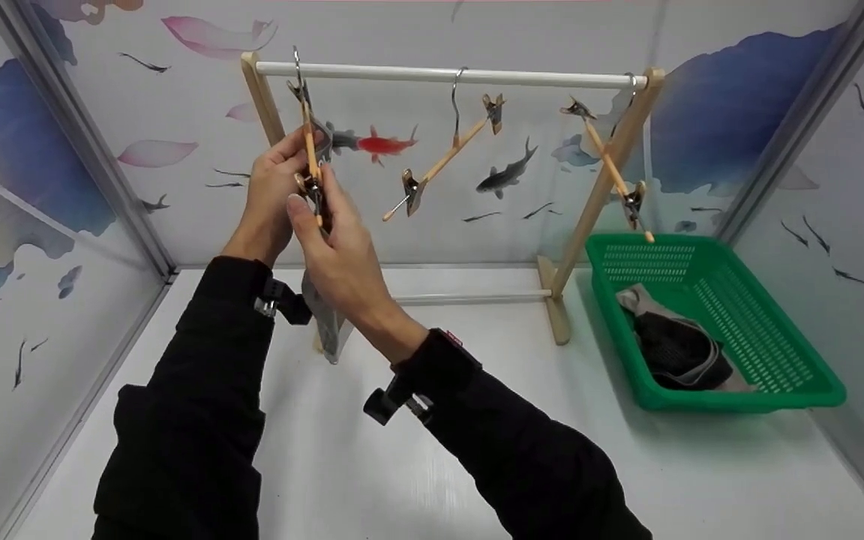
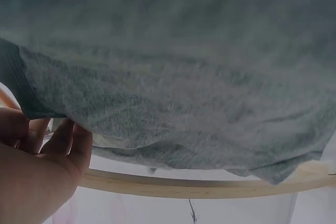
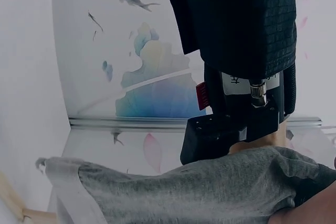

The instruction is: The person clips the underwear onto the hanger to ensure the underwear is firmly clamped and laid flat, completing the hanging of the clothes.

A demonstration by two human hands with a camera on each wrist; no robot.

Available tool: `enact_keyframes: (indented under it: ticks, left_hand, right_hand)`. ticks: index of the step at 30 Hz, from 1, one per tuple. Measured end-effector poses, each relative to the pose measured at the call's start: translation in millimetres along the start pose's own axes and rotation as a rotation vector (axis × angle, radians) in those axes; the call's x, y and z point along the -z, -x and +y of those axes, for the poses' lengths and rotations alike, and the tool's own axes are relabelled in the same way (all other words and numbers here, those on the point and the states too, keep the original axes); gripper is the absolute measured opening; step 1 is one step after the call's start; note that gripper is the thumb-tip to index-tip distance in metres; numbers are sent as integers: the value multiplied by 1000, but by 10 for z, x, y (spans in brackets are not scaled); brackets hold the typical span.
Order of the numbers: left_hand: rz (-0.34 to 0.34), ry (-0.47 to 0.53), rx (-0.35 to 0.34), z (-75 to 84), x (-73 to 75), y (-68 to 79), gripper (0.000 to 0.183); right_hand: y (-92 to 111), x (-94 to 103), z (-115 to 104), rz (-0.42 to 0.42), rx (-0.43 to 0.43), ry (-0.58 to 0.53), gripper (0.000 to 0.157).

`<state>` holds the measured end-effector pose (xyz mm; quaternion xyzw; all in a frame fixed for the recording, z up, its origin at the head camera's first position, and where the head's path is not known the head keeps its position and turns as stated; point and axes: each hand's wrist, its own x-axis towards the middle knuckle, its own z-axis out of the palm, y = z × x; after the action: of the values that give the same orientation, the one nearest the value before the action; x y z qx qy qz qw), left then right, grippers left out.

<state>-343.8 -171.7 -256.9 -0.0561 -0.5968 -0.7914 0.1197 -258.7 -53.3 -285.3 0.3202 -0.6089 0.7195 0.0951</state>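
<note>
A grey garment hangs below the leftmost clip hanger, whose wooden bar points toward me. My left hand pinches the garment's upper edge beside the bar; in the left wrist view the fingers of that hand curl at the hem of the grey cloth. With thumb and fingers on either side, my right hand pinches the hanger's near clip. In the right wrist view the garment spreads under the left sleeve, and part of the right hand shows at the corner.
Two more clip hangers, a middle one and a right one, hang from the white rail of a wooden rack. At right stands a green basket with dark and grey clothing in it. Printed walls enclose the table.
</note>
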Motion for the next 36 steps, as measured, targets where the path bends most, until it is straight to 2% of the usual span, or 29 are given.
enact_keyframes:
  ticks: [7,13,19,27,33,36]
  left_hand:
    - [27,79,16,-44,30,-3,39]
    - [11,146,-34,-96,96,32,40]
    - [2,129,-45,-129,155,48,40]
    - [9,123,-19,-139,178,21,35]
    - [22,22,-2,-142,182,16,37]
    - [19,-15,0,-147,204,27,40]
  right_hand:
    - [-44,-42,-34,-17,-12,9,69]
    - [-68,-103,22,-28,-18,-1,68]
    - [-56,-130,67,-29,-30,-12,67]
    - [-42,-96,86,-60,-33,-20,69]
    - [-29,-75,126,-64,-27,7,69]
    - [-29,-67,144,-78,-20,-20,70]
